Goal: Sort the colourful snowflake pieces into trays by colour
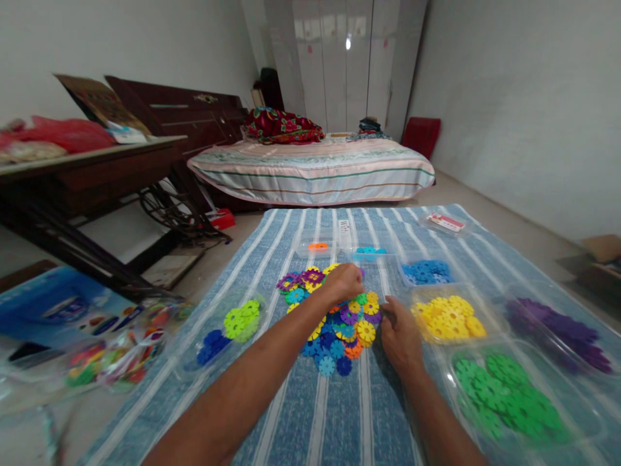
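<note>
A heap of mixed coloured snowflake discs (pixel 334 323) lies in the middle of a blue striped cloth (pixel 339 414). My left hand (pixel 343 282) rests knuckles-up on the far side of the heap, fingers curled down into the discs; what they hold is hidden. My right hand (pixel 400 335) sits at the heap's right edge, fingers bent and pinched at a purple disc (pixel 373 317). Clear trays surround the heap: yellow discs (pixel 451 316), green discs (pixel 509 395), purple discs (pixel 557 330), blue discs (pixel 427 270).
More trays hold lime and dark blue discs (pixel 233 327), a few orange discs (pixel 317 246) and teal discs (pixel 371 250). A bag of coloured pieces (pixel 116 356) and a blue box (pixel 53 310) lie left. A dark table (pixel 82 175) and a bed (pixel 310 168) stand beyond.
</note>
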{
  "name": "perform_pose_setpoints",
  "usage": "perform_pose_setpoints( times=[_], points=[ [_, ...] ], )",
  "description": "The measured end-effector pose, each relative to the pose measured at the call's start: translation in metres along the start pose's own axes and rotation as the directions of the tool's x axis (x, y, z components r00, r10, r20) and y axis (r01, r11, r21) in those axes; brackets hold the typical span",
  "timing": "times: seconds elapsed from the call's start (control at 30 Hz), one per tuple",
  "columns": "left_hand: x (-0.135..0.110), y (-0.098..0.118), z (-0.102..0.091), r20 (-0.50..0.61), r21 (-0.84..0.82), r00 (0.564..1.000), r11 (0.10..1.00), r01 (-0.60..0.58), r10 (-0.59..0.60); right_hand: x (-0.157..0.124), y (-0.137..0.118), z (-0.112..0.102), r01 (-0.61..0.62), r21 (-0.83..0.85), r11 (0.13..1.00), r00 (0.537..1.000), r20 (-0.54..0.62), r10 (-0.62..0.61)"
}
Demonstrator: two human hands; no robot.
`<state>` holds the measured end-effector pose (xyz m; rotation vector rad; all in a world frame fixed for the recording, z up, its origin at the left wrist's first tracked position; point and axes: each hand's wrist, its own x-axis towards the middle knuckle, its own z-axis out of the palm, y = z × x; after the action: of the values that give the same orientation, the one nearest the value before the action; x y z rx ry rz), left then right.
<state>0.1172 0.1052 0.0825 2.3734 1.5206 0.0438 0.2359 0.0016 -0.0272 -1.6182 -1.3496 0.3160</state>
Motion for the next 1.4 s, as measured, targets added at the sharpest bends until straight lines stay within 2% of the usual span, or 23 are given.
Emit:
perform_pose_setpoints(
  times=[0.17,0.4,0.8,1.1,1.4],
  points=[
    [-0.013,0.006,0.019,0.05,0.188,0.998,0.982,-0.034,0.025,0.0,0.0,-0.001,-0.002,-0.012,1.0,1.0,0.004,0.002],
    [-0.018,0.008,0.021,0.058,0.301,0.997,0.952,-0.064,0.049,0.0,0.003,0.0,-0.005,-0.016,1.0,1.0,0.02,0.005],
    [-0.022,-0.001,0.022,0.041,0.326,0.991,0.936,-0.135,0.128,0.001,0.002,0.0,-0.005,-0.03,1.0,1.0,0.011,0.005],
    [-0.023,-0.001,0.028,0.025,0.341,0.994,0.933,-0.113,0.111,0.001,0.003,0.001,0.021,-0.023,1.0,1.0,-0.009,-0.021],
    [-0.029,-0.001,0.029,0.009,0.34,0.988,0.929,-0.146,0.152,0.001,0.004,0.001,0.013,-0.028,1.0,1.0,0.007,-0.012]
  ],
)
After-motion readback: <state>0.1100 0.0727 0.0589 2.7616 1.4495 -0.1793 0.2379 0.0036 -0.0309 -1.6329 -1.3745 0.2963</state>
